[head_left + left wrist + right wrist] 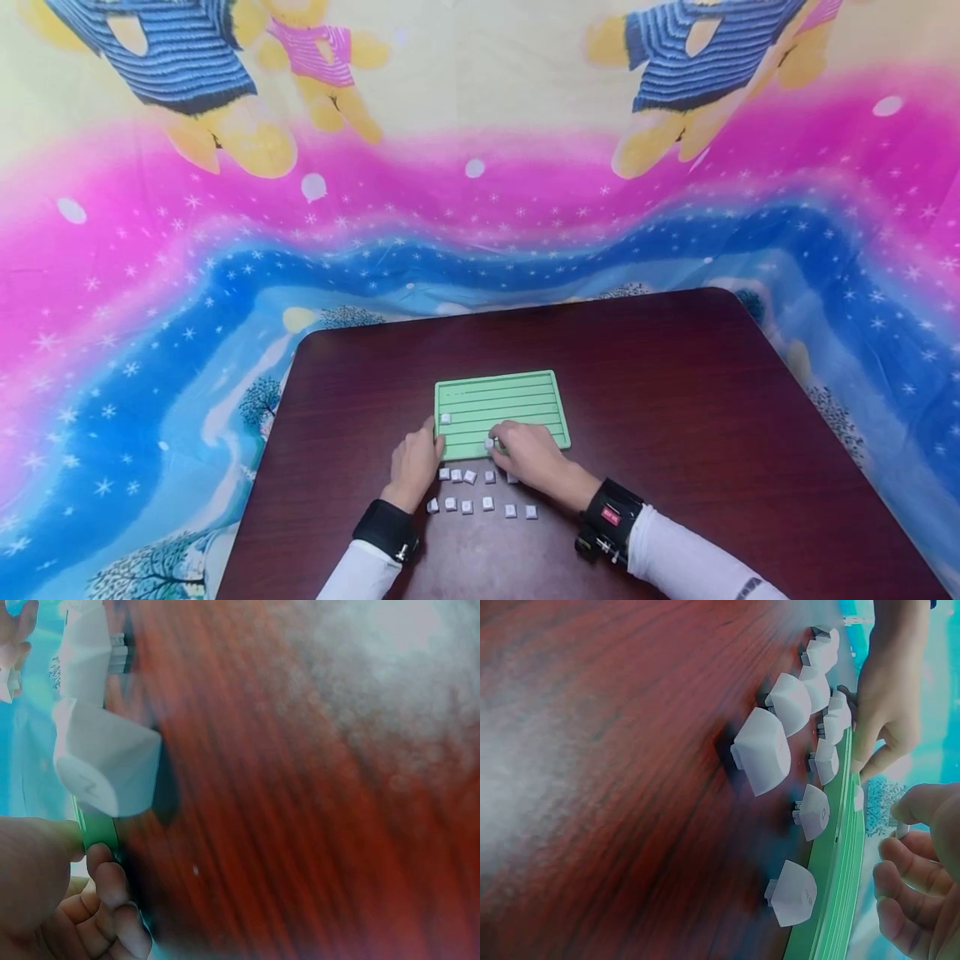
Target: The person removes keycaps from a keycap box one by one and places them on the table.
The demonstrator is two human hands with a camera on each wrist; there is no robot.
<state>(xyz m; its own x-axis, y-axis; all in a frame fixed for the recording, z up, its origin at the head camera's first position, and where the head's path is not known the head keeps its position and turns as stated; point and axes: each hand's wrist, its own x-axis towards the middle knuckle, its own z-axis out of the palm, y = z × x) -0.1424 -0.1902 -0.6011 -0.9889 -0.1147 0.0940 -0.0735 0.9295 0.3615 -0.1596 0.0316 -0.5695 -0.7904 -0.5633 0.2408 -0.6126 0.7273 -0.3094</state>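
A shallow light-green tray (501,398) with raised parallel ridges lies on the table. My left hand (414,465) grips its left edge; in the left wrist view, thumb and fingers pinch the green rim (99,831). Over the tray's near part, my right hand (531,454) pinches a white keycap (489,444) between thumb and fingers. Most of that keycap is hidden by the fingers in the right wrist view. One more keycap (446,418) sits on the tray near its left side. Whether the held keycap touches the tray, I cannot tell.
Several loose white keycaps stand in two rough rows before the tray, including a nearer one (488,503) and a farther one (490,477). They lie between my forearms. The dark red-brown table (675,400) extends right; a printed cloth (480,208) hangs behind.
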